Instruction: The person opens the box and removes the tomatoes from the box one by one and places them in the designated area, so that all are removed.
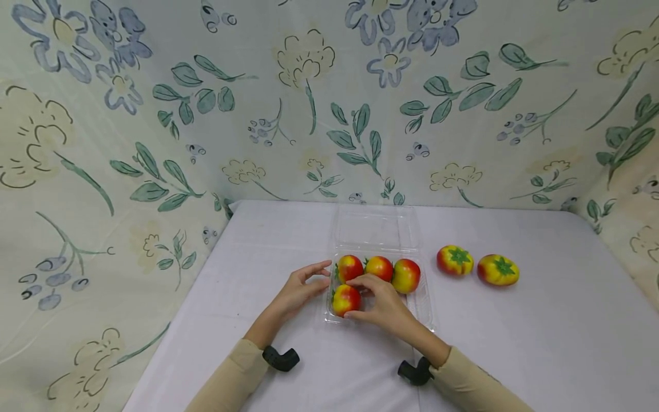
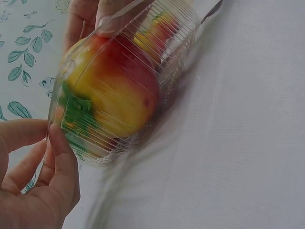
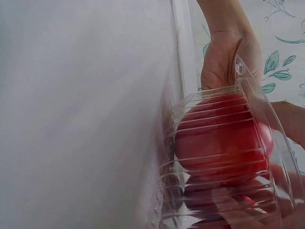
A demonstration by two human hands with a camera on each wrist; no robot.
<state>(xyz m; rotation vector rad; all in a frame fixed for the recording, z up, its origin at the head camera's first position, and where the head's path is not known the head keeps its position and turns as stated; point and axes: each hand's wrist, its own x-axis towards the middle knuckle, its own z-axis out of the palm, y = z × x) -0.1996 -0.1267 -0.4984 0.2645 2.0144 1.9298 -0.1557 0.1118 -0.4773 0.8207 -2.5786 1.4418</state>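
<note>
A clear plastic clamshell box (image 1: 421, 306) lies with its lid (image 1: 374, 226) folded back. Three red-and-yellow fruits, one of them a rounded fruit (image 1: 407, 276), fill its back row. My right hand (image 1: 383, 303) reaches into the box and holds the front-left fruit (image 1: 346, 300) between thumb and fingers. At the box's left side, my left hand (image 1: 301, 289) pinches the rim. The left wrist view shows these fingers (image 2: 61, 157) at the rim, beside a fruit (image 2: 114, 90) with a green leafy top. Through the ribbed wall in the right wrist view, a red fruit (image 3: 219, 138) shows.
Two more fruits, a rounder fruit (image 1: 455, 261) and a longer fruit (image 1: 498, 270), lie right of the box, green tops showing. A white cloth (image 1: 540, 343) covers the table. Floral fabric (image 1: 309, 114) hangs behind and at both sides.
</note>
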